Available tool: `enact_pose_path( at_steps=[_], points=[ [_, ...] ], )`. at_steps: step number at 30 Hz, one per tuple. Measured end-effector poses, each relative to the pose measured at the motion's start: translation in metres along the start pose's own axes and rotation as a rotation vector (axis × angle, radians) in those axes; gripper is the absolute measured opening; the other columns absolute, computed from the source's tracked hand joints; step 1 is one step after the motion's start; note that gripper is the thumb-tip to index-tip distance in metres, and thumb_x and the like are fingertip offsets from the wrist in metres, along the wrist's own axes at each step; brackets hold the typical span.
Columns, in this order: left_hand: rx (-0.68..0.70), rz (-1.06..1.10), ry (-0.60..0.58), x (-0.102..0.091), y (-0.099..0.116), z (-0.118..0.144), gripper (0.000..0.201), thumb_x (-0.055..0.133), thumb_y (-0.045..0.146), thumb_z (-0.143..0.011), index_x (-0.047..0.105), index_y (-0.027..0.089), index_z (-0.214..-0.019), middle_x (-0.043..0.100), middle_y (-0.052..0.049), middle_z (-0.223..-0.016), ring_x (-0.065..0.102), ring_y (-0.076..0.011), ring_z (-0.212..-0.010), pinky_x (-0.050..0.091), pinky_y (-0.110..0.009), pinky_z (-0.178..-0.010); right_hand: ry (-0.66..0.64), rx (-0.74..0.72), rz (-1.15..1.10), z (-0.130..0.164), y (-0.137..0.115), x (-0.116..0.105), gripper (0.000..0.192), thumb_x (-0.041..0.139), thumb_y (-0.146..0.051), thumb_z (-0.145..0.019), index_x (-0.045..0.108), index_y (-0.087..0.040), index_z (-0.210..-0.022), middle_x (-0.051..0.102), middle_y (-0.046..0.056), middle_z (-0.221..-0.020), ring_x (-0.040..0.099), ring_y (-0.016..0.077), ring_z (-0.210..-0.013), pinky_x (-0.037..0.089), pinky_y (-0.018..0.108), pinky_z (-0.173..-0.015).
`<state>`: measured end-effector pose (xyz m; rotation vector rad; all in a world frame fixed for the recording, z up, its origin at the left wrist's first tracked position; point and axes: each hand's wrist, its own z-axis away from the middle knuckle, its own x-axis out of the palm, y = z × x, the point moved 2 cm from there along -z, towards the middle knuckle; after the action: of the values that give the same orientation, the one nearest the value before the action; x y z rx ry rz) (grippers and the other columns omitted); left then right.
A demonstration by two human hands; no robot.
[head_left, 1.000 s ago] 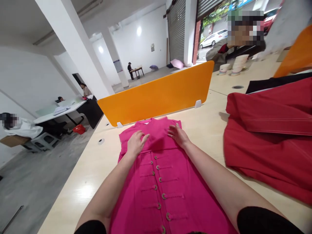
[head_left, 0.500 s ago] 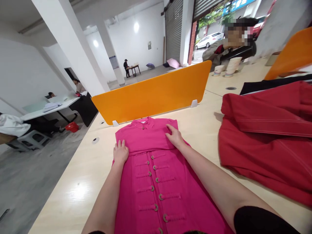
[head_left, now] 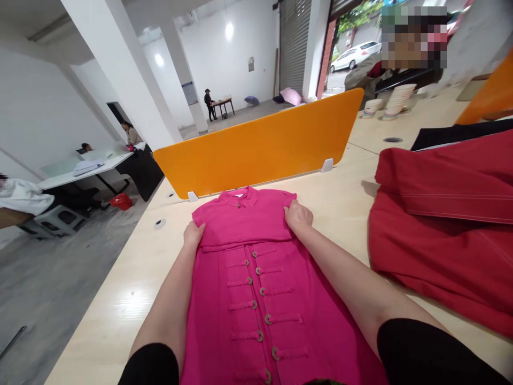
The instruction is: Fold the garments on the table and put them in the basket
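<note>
A bright pink garment [head_left: 248, 227] lies on the pale wooden table, its collar at the far end. Its upper part is doubled over in a fold, and below that two rows of ring-shaped fasteners run down the front. My left hand [head_left: 194, 234] grips the garment's left edge near the fold, fingers tucked beneath and thumb on top. On the opposite edge, close to the shoulder, my right hand [head_left: 298, 214] is closed on the cloth. The fingertips of both hands are partly hidden by the fabric.
An orange divider [head_left: 260, 144] stands just beyond the collar. To the right lies a heap of red clothing [head_left: 444, 214] beside something black. Paper cups [head_left: 401, 99] stand at the far right, near a person [head_left: 364, 75]. The table's left edge drops to a grey floor.
Both hands have gone from lying flat on the pink garment to gripping its side edges. The right hand has shifted outward to the edge. The view has tilted slightly.
</note>
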<state>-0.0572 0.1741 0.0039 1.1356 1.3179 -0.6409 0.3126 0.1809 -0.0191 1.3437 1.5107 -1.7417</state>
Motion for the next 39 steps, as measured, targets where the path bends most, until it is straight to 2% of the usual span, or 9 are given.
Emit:
enact_pose_path(
  at_steps=[7, 14, 17, 22, 27, 30, 33, 36, 39],
  points=[
    [-0.077, -0.038, 0.005, 0.002, 0.001, 0.006, 0.031, 0.035, 0.028, -0.092, 0.050, 0.013, -0.116, 0.067, -0.020, -0.104, 0.065, -0.0309, -0.095, 0.047, -0.040, -0.075, -0.012, -0.095, 0.112, -0.016, -0.006, 0.007, 0.036, 0.033, -0.028, -0.096, 0.051, -0.013, -0.123, 0.068, 0.020, -0.101, 0.064, 0.0283, -0.098, 0.045, 0.041, -0.083],
    [0.218, -0.049, 0.009, -0.018, -0.016, 0.048, 0.062, 0.057, 0.033, -0.084, 0.035, 0.009, -0.137, 0.047, -0.021, -0.136, 0.046, -0.0293, -0.126, 0.039, -0.039, -0.100, -0.169, -0.202, 0.099, -0.025, 0.007, -0.015, 0.054, 0.050, -0.042, -0.088, 0.046, -0.011, -0.132, 0.060, 0.018, -0.121, 0.058, 0.0281, -0.108, 0.045, 0.037, -0.089],
    [0.547, -0.029, 0.014, -0.018, -0.030, 0.110, 0.058, 0.052, 0.034, -0.088, 0.037, 0.009, -0.138, 0.040, -0.021, -0.143, 0.035, -0.0296, -0.134, 0.031, -0.044, -0.108, -0.131, -0.373, 0.148, 0.016, 0.019, -0.028, 0.058, 0.048, -0.044, -0.089, 0.041, -0.014, -0.138, 0.047, 0.020, -0.137, 0.050, 0.0325, -0.119, 0.042, 0.046, -0.095],
    [0.832, -0.044, -0.200, -0.013, -0.032, 0.241, 0.061, 0.046, 0.053, -0.089, 0.039, 0.021, -0.140, 0.034, -0.015, -0.149, 0.024, -0.0324, -0.140, 0.022, -0.056, -0.111, -0.274, -0.839, 0.167, 0.148, 0.043, -0.026, 0.056, 0.039, -0.053, -0.091, 0.044, -0.023, -0.138, 0.036, 0.014, -0.148, 0.030, 0.0357, -0.135, 0.025, 0.063, -0.104],
    [0.959, 0.134, -0.176, -0.029, -0.033, 0.318, 0.042, 0.045, 0.038, -0.093, 0.048, 0.022, -0.132, 0.046, -0.012, -0.142, 0.035, -0.0259, -0.135, 0.030, -0.049, -0.110, -0.247, -0.895, -0.076, 0.223, 0.076, -0.051, 0.040, 0.042, -0.042, -0.092, 0.057, -0.023, -0.124, 0.050, 0.012, -0.138, 0.045, 0.0274, -0.128, 0.034, 0.050, -0.106],
    [0.737, 0.338, 0.150, -0.048, -0.074, 0.339, 0.019, 0.053, 0.028, -0.089, 0.062, 0.018, -0.102, 0.064, -0.010, -0.107, 0.057, -0.0216, -0.106, 0.045, -0.037, -0.095, -0.012, -0.707, -0.336, 0.251, 0.107, -0.094, 0.029, 0.046, -0.040, -0.091, 0.064, -0.020, -0.101, 0.065, 0.011, -0.110, 0.060, 0.0228, -0.103, 0.047, 0.037, -0.091],
    [0.298, 0.452, 0.413, -0.056, -0.136, 0.356, 0.017, 0.065, 0.034, -0.080, 0.057, 0.018, -0.079, 0.057, -0.002, -0.076, 0.057, -0.0172, -0.076, 0.048, -0.032, -0.080, 0.207, -0.404, -0.416, 0.288, 0.149, -0.125, 0.026, 0.050, -0.043, -0.088, 0.062, -0.022, -0.077, 0.065, 0.005, -0.079, 0.061, 0.0199, -0.075, 0.048, 0.032, -0.072],
    [-0.137, 0.699, 0.316, -0.041, -0.184, 0.363, 0.037, 0.074, 0.043, -0.069, 0.055, 0.018, -0.088, 0.060, -0.001, -0.080, 0.059, -0.0171, -0.076, 0.049, -0.033, -0.079, 0.129, -0.143, -0.347, 0.317, 0.192, -0.118, 0.036, 0.053, -0.056, -0.081, 0.064, -0.022, -0.073, 0.066, 0.005, -0.074, 0.060, 0.0210, -0.066, 0.047, 0.034, -0.064],
    [-0.278, 1.034, 0.067, -0.014, -0.197, 0.358, 0.053, 0.081, 0.041, -0.058, 0.054, 0.017, -0.097, 0.065, -0.005, -0.095, 0.063, -0.0202, -0.092, 0.048, -0.034, -0.086, -0.147, -0.064, -0.341, 0.326, 0.223, -0.080, 0.048, 0.066, -0.063, -0.063, 0.069, -0.021, -0.086, 0.071, 0.008, -0.087, 0.064, 0.0262, -0.076, 0.051, 0.036, -0.066]
  ],
)
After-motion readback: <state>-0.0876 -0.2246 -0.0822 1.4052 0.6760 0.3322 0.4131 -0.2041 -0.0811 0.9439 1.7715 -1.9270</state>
